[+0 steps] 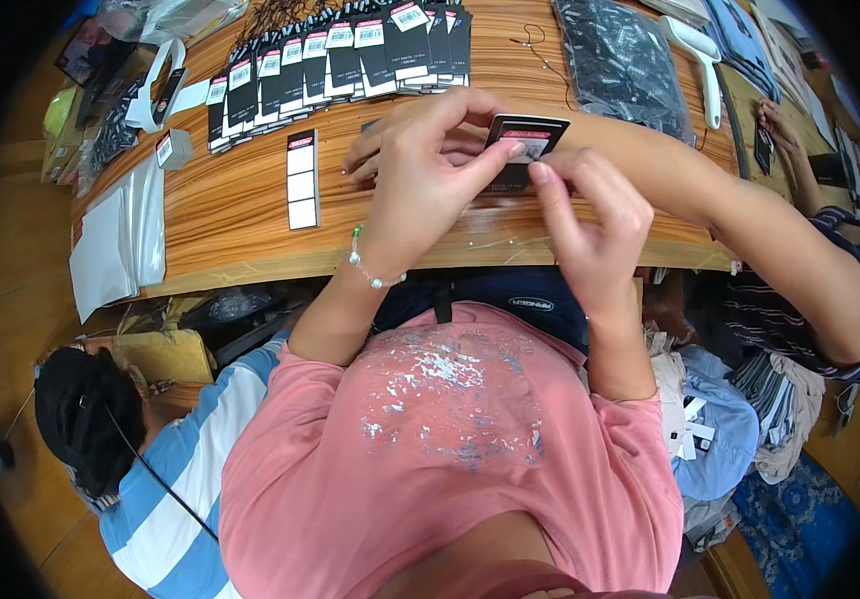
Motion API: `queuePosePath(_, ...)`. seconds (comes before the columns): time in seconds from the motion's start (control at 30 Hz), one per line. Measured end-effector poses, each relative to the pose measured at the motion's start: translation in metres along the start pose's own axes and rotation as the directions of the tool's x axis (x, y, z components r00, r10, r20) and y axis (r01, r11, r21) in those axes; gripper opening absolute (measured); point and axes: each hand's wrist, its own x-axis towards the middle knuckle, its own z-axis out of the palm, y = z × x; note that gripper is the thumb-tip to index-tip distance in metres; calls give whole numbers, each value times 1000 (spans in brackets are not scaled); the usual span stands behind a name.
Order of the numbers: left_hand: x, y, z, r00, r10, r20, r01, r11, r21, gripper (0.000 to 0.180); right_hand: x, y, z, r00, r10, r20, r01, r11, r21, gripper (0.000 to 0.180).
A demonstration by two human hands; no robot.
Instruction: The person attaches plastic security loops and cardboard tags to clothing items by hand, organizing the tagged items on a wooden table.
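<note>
I hold a small black card tag (pixel 528 135) with a red strip and a white label above the wooden table (pixel 240 205). My left hand (pixel 425 170) pinches the tag's lower left edge between thumb and fingers. My right hand (pixel 590 215) touches its lower right corner with thumb and forefinger. A beaded bracelet (pixel 370 272) circles my left wrist. Behind the tag another person's forearm (pixel 710 190) reaches across the table from the right, its hand partly hidden by mine.
A fanned row of black tags (pixel 335 60) lies at the table's far side. A strip of white stickers (pixel 302 180) lies left of my hands. Grey plastic bags (pixel 115 235) hang off the left end; a dark bag (pixel 620 65) sits far right. A person in stripes (pixel 165 469) crouches lower left.
</note>
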Motion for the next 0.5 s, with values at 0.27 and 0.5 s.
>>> queuePosePath(0.27,-26,43,-19,993,114,-32,-112,992,60,24,1,-30,4,975,-191,-116,196,980,25,8)
queuePosePath(0.5,-34,54,-21,985,170,-24,-169,984,52,22,0,-38,-1,952,-269,-146,273,962,1,10)
